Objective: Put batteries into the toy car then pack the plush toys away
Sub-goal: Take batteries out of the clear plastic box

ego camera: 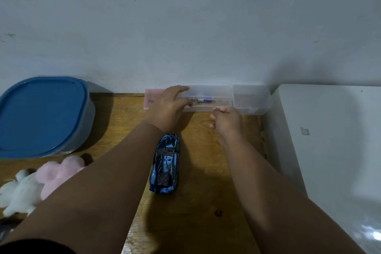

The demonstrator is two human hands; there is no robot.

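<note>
Over on the far left, a grey tub with a closed blue lid [41, 113] sits on the wooden table [206, 202] against the wall, and in front of it lie two plush toys, a white one [18, 194] at the table's near edge and a pink one [59, 173] touching it, partly behind the left forearm. Further along, the left hand [165, 109] reaches to the back of the table, fingers spread over the left end of a clear plastic case [208, 98], thumb at its front edge, gripping it; a pink flat piece [149, 99] shows just behind that hand. Inside the case lies a battery [205, 100] with a blue band. A blue toy car [166, 163] stands upright on its wheels between the two forearms, nose toward the wall. The right hand [225, 119] is loosely curled at the case's front edge, fingertips touching it; whether it pinches anything I cannot tell. A second clear box [252, 99] stands just right of the case, beside a white block [329, 140].
</note>
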